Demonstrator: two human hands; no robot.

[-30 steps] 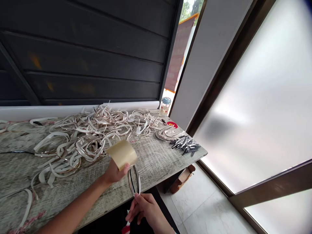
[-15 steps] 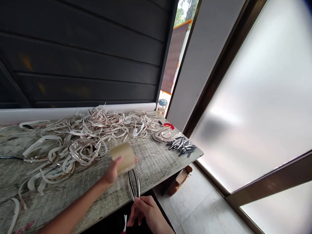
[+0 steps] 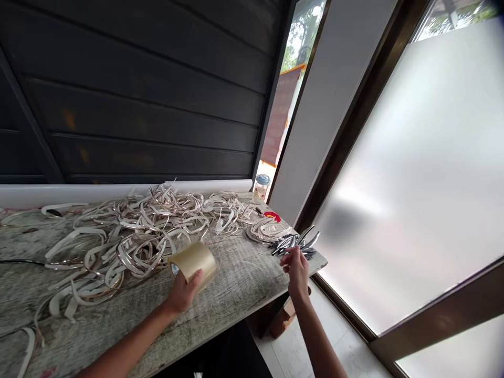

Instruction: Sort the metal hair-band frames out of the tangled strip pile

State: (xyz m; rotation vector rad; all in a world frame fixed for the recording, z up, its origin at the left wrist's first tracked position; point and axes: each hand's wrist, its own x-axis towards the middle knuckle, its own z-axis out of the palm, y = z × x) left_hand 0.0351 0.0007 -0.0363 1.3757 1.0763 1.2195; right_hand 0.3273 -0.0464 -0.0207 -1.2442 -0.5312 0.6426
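Note:
My left hand (image 3: 185, 291) is closed around a wide roll of clear-tan packing tape (image 3: 197, 262), held just over the table, its thumb across the outside and fingers partly hidden by the roll. At the table's right corner my right hand (image 3: 296, 262) pinches curved black-and-silver strips (image 3: 309, 237), which stick up from its fingers. Right beneath and beside that hand lies a pile of similar short black-and-silver strips (image 3: 280, 245). A neat coiled bundle of pale strips (image 3: 263, 230) rests just left of the pile.
A large tangle of white and rose-gold strips (image 3: 157, 215) spreads over the wooden table (image 3: 240, 299). Behind the bundle are a red round object (image 3: 271, 216) and a jar with a blue lid (image 3: 261, 186). A cardboard box (image 3: 284, 317) stands below the table's right end.
My right hand has moved from the table's front edge to the strip pile at right, carrying the strips. My left hand holds the tape slightly lower and more to the left.

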